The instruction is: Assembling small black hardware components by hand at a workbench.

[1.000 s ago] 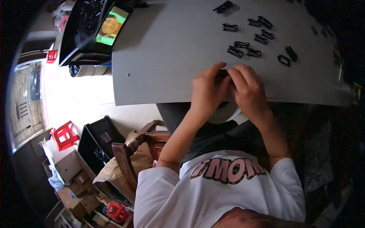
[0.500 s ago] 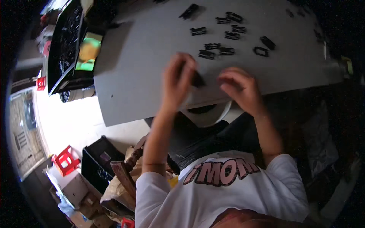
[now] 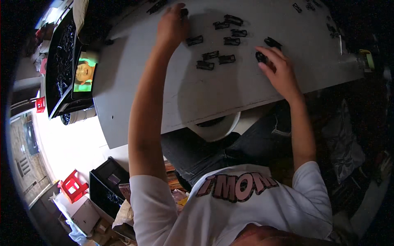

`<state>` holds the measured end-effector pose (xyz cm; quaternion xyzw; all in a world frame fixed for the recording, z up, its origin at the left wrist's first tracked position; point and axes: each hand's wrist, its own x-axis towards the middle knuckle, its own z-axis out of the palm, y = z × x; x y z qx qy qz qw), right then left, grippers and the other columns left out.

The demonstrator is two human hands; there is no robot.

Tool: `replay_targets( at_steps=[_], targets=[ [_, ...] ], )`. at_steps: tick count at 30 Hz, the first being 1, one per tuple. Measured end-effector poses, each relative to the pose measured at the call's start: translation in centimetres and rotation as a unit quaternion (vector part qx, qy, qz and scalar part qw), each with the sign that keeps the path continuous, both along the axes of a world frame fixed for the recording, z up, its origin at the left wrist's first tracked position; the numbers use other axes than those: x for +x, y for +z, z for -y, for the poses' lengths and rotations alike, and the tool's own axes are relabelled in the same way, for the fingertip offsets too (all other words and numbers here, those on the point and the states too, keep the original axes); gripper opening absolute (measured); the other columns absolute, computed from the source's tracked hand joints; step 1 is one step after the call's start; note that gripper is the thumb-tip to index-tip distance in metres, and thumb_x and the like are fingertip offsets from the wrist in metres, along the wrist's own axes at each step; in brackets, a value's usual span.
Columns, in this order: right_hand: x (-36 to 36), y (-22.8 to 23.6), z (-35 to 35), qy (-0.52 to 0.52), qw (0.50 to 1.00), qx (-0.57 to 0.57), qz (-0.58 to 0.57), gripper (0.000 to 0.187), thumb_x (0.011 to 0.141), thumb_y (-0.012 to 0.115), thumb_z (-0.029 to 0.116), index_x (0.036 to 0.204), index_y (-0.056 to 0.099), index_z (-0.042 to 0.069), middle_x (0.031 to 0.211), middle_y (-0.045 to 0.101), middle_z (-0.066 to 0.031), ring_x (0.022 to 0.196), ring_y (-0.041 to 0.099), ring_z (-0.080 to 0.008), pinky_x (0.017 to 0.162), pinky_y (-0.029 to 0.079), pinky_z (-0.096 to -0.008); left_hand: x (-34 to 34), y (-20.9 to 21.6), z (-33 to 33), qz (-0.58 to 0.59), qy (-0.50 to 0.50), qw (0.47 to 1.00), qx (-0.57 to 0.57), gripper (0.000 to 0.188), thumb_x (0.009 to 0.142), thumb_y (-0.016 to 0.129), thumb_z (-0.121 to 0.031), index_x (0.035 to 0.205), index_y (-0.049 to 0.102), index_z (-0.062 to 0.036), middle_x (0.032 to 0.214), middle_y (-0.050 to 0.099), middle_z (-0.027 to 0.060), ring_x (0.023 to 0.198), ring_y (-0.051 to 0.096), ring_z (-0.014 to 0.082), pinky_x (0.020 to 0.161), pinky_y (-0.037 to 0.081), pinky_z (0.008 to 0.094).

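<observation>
Small black frame-shaped plastic parts (image 3: 232, 41) lie in a loose group on the grey table. My left hand (image 3: 171, 26) reaches to the far side of the table with its fingers closed on a dark part (image 3: 184, 12), mostly covered by the hand. Below that hand lies another black part (image 3: 195, 40). On the right, my right hand (image 3: 281, 69) has its thumb and fingers round a black plastic frame (image 3: 260, 56). A longer black piece (image 3: 272, 42) lies just beyond its fingers.
A large black bin of dark parts (image 3: 61, 61) stands left of the grey table (image 3: 139, 94), with a lit screen (image 3: 85, 73) at its edge. A white bucket (image 3: 217, 130) sits under the near edge. More black parts (image 3: 331, 28) lie at the far right.
My left hand has moved away from me to the far side, carrying a dark part. My right hand has moved right and forward onto a black frame. The view has shifted slightly.
</observation>
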<state>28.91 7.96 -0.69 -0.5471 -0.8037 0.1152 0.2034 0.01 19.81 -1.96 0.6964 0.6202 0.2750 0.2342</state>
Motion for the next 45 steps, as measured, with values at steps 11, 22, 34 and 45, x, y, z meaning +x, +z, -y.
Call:
replay_targets(
  at_steps=[11,22,34,45],
  targets=[
    [-0.6,-1.3,0.9,0.050,0.985,-0.088,-0.139,0.025,0.090,0.048,0.004,0.111,0.058,-0.002,0.096,0.055,-0.0094,0.085,0.057,-0.0189,0.074,0.045,-0.0275,-1.2,1.5,15.7,0.408,0.019,0.907,-0.105,0.034,0.089,0.057,-0.010,0.121,0.051,-0.0012,0.086,0.056,0.0026,0.072,0.057,0.0087,0.066,0.045,0.0208],
    [-1.2,-0.2,2.1,-0.039,0.999,-0.015,-0.004,0.026,0.080,0.066,0.013,0.104,0.061,0.003,0.099,0.057,-0.0083,0.087,0.060,-0.0220,0.072,0.048,-0.0312,0.9,0.1,19.8,0.276,0.012,0.957,-0.088,0.029,0.078,0.065,-0.003,0.106,0.063,-0.0021,0.095,0.067,0.0099,0.087,0.062,0.0158,0.081,0.046,0.0270],
    [-5.5,0.8,-2.1,0.163,0.982,0.096,0.025,0.029,0.077,0.067,0.010,0.106,0.063,0.010,0.103,0.061,-0.0053,0.095,0.060,-0.0228,0.078,0.051,-0.0325,1.3,-0.3,19.6,0.301,0.001,0.950,-0.089,0.028,0.075,0.065,0.000,0.103,0.063,-0.0046,0.091,0.067,0.0112,0.083,0.064,0.0179,0.078,0.048,0.0275],
    [-5.5,-0.1,-1.2,0.160,0.985,0.039,0.043,0.029,0.080,0.066,0.011,0.107,0.060,0.002,0.103,0.060,-0.0089,0.096,0.059,-0.0267,0.079,0.050,-0.0340,1.3,0.4,19.6,0.270,-0.013,0.959,-0.083,0.029,0.079,0.063,-0.001,0.108,0.061,-0.0022,0.099,0.067,0.0112,0.092,0.061,0.0155,0.083,0.048,0.0296]
  ],
)
